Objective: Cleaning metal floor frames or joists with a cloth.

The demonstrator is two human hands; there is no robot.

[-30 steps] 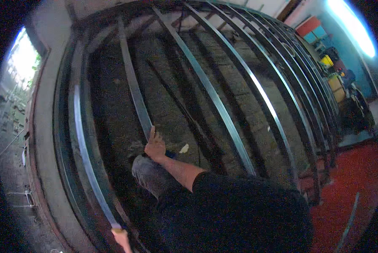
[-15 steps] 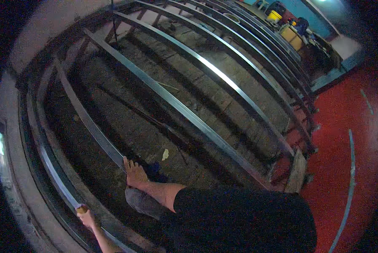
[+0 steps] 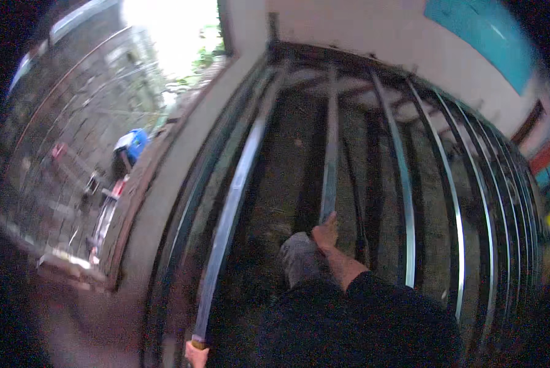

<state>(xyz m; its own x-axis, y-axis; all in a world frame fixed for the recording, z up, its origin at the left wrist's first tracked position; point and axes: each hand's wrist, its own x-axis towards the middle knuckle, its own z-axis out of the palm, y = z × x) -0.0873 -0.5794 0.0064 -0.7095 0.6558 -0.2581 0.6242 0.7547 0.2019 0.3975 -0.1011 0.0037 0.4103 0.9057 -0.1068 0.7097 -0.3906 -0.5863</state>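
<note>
Low at the left, my left hand (image 3: 196,356) is closed round a small yellow-brown piece (image 3: 197,343), too blurred to name exactly. That piece lies against a long, shiny, square-edged metal bar (image 3: 230,202) running away from me. My right hand (image 3: 326,235) bears down on the near visible part of a neighbouring metal bar (image 3: 332,153). Its thumb sits on the left side of this bar and its fingers on the right. A grey-clad knee (image 3: 302,254) is just left of my right forearm, and it hides part of the bar.
Several parallel metal bars (image 3: 408,233) span the dark, rough ground to the right, with gaps between them. A pale sill (image 3: 158,208) edges the left side. Beyond it are an outdoor area and a blue object (image 3: 138,142). The far end meets a pale wall (image 3: 348,27).
The view has swung left, bringing the outdoor opening in and taking the red floor out. My left hand now shows nearer to me along its bar. My right hand stays on its bar.
</note>
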